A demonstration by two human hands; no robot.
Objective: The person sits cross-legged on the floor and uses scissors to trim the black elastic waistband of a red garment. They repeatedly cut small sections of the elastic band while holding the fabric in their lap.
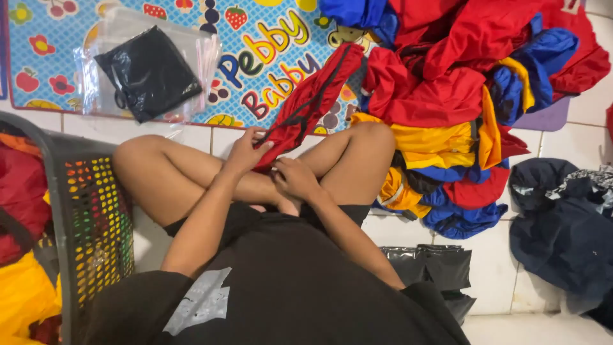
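From the head camera, I sit cross-legged on the white tile floor (562,137). My left hand (246,150) pinches the near end of a rolled red garment (306,105) with a black drawstring; my right hand (295,177) clenches the same end above my shins. It looks light, soft and slippery, best gripped at the bunched end. A pile of red, blue and yellow garments (460,96) lies just beyond.
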